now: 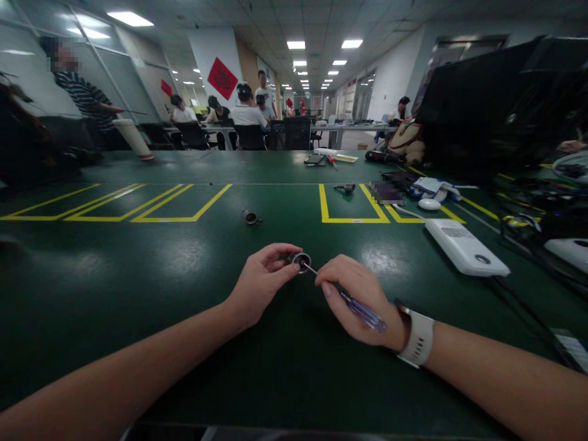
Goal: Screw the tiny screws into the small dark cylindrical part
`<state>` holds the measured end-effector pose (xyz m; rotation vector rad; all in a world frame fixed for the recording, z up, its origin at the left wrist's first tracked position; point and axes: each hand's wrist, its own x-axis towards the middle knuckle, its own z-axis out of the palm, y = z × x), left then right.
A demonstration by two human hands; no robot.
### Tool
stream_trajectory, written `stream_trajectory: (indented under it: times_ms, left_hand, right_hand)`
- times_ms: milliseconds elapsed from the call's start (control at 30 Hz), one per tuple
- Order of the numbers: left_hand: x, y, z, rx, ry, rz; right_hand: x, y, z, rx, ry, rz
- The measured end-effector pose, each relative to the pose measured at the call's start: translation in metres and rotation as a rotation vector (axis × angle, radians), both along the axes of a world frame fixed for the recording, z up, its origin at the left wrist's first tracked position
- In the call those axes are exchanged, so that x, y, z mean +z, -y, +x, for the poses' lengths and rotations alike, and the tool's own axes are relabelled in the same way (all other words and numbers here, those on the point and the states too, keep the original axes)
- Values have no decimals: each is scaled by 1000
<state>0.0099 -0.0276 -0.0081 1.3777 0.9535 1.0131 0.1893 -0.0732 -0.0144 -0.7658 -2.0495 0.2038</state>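
Note:
Between the thumb and fingers of my left hand point(264, 275) is a small round metal cup-shaped part point(302, 256), its open mouth turned toward my right hand. My right hand point(351, 291) grips a screwdriver point(362, 312) with a clear purple handle; the thin shaft points left and its tip reaches into the mouth of the part. Whether the tip touches anything inside I cannot tell. A similar dark metal part point(250, 217) lies on the table beyond my left hand. Another metal piece point(348, 188) with a thin stem lies inside a yellow-taped box farther off.
The green table point(184, 367) carries yellow tape outlines. To the right lie a white power bank-like box point(463, 248) with a cable, a white mouse-like object point(429, 204) and tangled black cables point(528, 190). A red-handled screwdriver point(331, 162) lies at the back. Several people sit beyond.

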Motion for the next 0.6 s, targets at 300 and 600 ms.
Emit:
stream_trajectory:
  times_ms: [300,600]
  left_hand:
    - [2,4,2,-19,16,-12]
    - [4,5,4,31,-35,51]
  right_hand:
    - [1,0,-1,6,61,-24]
    - [-1,-1,-4,16,107,-26]
